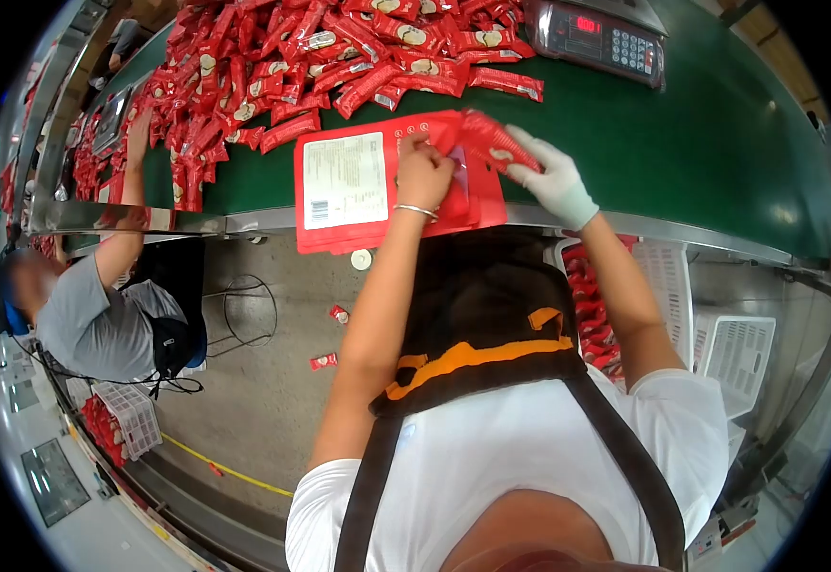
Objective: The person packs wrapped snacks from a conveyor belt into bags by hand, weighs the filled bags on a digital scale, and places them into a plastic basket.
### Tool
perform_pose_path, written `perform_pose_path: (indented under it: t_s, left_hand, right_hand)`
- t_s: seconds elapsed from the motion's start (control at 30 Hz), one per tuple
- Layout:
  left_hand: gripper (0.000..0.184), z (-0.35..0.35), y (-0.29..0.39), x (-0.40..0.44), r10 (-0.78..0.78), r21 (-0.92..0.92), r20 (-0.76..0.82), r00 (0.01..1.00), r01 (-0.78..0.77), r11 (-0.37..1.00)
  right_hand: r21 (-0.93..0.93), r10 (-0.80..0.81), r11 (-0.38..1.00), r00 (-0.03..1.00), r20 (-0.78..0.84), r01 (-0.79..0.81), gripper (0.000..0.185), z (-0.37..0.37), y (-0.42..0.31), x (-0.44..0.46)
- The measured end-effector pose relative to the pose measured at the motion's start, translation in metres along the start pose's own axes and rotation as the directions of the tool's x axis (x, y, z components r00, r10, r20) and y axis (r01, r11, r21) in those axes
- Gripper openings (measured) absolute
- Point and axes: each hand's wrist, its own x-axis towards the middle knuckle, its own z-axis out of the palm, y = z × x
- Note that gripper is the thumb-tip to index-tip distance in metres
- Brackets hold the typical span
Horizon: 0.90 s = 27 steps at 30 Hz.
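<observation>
Flat red bags (344,181) with a white printed label lie stacked at the near edge of the green table. My bare left hand (423,173), with a bracelet at the wrist, has its bent fingers on the top bag near its opening. In my right hand (554,181), which wears a white glove, are red packets (494,145), held at the right side of that opening. How many packets it holds I cannot tell. A large heap of small red packets (339,57) lies just beyond the bags.
A scale (601,40) with a red display stands at the back right. At the left, a co-worker (115,310) reaches towards the heap. White crates (663,286) stand below the table at the right. Two packets lie on the floor.
</observation>
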Motion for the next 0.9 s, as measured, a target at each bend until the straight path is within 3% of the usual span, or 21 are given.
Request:
perform_pose_path:
  t_s: [0.03,0.1,0.13,0.2,0.27,0.3,0.33,0.37,0.4,0.47,0.53,0.6,0.7,0.77,0.8,0.87,0.9]
  left_hand:
    - [0.012,-0.003,-0.006,-0.002,-0.035,-0.127,-0.019,0.999,0.033,0.991]
    - [0.012,-0.012,-0.002,-0.001,-0.076,-0.295,-0.033,0.997,0.063,0.954]
    - [0.012,-0.008,0.004,-0.006,-0.077,-0.295,-0.033,0.997,0.064,0.953]
    - [0.011,0.005,0.019,-0.012,0.147,-0.174,-0.019,0.989,-0.148,0.974]
    - [0.01,0.015,0.047,-0.02,0.172,-0.15,-0.081,0.982,-0.183,0.972]
    - [0.009,0.014,0.073,-0.02,0.246,-0.082,-0.123,0.961,-0.257,0.963]
    - [0.009,0.015,0.096,-0.02,0.315,-0.015,-0.161,0.935,-0.322,0.947]
    - [0.01,0.022,0.111,-0.018,0.321,-0.003,-0.148,0.935,-0.325,0.946]
    - [0.01,0.026,0.118,-0.011,0.326,0.023,-0.146,0.934,-0.326,0.945]
    - [0.007,0.02,0.108,-0.002,0.332,0.023,-0.183,0.925,-0.333,0.943]
    - [0.012,-0.014,0.072,0.03,0.198,-0.135,0.114,0.974,-0.182,0.974]
    - [0.019,-0.055,0.005,0.067,0.213,0.274,0.195,0.957,-0.262,0.926]
    - [0.022,-0.071,-0.014,0.082,0.147,0.262,0.299,0.943,-0.23,0.937]
    - [0.017,-0.082,-0.025,0.087,0.128,0.32,0.601,0.789,-0.384,0.866]
    - [0.013,-0.091,-0.036,0.091,0.3,0.229,0.383,0.873,-0.405,0.885]
    - [0.009,-0.101,-0.042,0.095,0.205,0.259,0.426,0.881,-0.335,0.906]
    - [0.009,-0.103,-0.041,0.089,0.206,0.338,0.374,0.904,-0.34,0.878]
  right_hand:
    - [-0.222,-0.06,0.971,0.987,0.15,0.092,0.054,0.005,0.012,-0.01]
    - [-0.295,-0.122,0.935,0.959,0.257,0.198,0.056,0.008,0.026,-0.005]
    - [-0.301,-0.156,0.923,0.947,0.28,0.24,0.057,0.01,0.032,-0.008]
    - [-0.345,-0.129,0.912,0.953,0.275,0.223,0.051,0.018,0.017,0.003]
    - [-0.423,-0.199,0.792,0.842,0.502,0.44,0.037,0.027,0.013,0.029]
    - [-0.407,0.033,0.857,0.754,0.655,0.316,0.024,0.044,0.043,0.041]
    - [-0.21,0.046,0.972,0.797,0.603,0.103,0.028,0.049,0.058,0.042]
    - [0.015,0.027,0.999,0.828,0.559,-0.043,0.028,0.061,0.062,0.042]
    - [0.139,-0.012,0.987,0.834,0.551,-0.078,0.028,0.077,0.061,0.047]
    - [0.216,-0.039,0.971,0.825,0.564,-0.102,0.028,0.092,0.063,0.052]
    - [0.248,-0.054,0.962,0.819,0.571,-0.11,0.028,0.101,0.065,0.059]
    - [0.254,-0.052,0.96,0.814,0.579,-0.119,0.028,0.1,0.067,0.06]
    - [0.274,-0.059,0.953,0.814,0.578,-0.126,0.028,0.101,0.066,0.059]
    - [0.276,-0.057,0.953,0.817,0.573,-0.127,0.028,0.105,0.064,0.056]
    - [0.278,-0.051,0.951,0.823,0.566,-0.132,0.028,0.105,0.065,0.054]
    - [0.279,-0.055,0.952,0.823,0.565,-0.128,0.028,0.111,0.061,0.055]
    - [0.281,-0.054,0.951,0.826,0.561,-0.129,0.028,0.113,0.061,0.054]
